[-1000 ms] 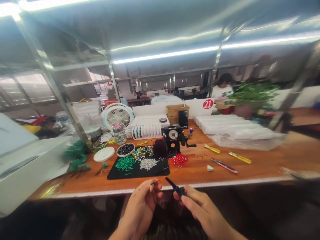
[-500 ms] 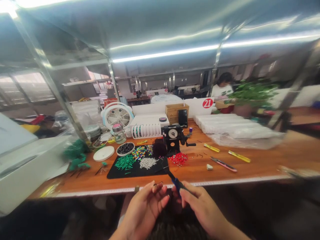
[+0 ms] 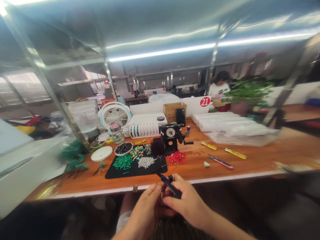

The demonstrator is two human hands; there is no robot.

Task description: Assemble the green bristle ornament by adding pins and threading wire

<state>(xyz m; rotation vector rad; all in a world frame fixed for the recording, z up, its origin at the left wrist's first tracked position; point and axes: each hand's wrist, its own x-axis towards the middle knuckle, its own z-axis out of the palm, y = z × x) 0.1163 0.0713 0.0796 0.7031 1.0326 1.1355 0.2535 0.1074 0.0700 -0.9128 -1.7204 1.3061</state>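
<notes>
My right hand (image 3: 188, 198) grips a dark tool with blue parts that looks like a pair of pliers (image 3: 172, 188), its narrow tip pointing up and left. Close against it, my left hand (image 3: 147, 206) is closed, thumb and fingertips pressed together on something too small to name. Both hands are just below the front edge of the wooden table (image 3: 190, 174). Beyond them lies a black mat (image 3: 135, 172) with green tube pieces (image 3: 122, 162), silver beads (image 3: 146, 162) and multicoloured beads (image 3: 137, 152). To its right is a pile of red pieces (image 3: 177, 157).
A black hand-cranked machine with a dial (image 3: 171, 133) stands behind the mat. Around it are a dish of black beads (image 3: 123, 148), a white lid (image 3: 101, 153), a fan (image 3: 115, 116), a cutter knife (image 3: 220, 161) and plastic-wrapped rolls (image 3: 232, 128). A person (image 3: 220, 87) sits farther back.
My hands have come together. The tool has swung left and lower, its tip now nearer the left fingertips. My left fingers, formerly spread and curled, have closed.
</notes>
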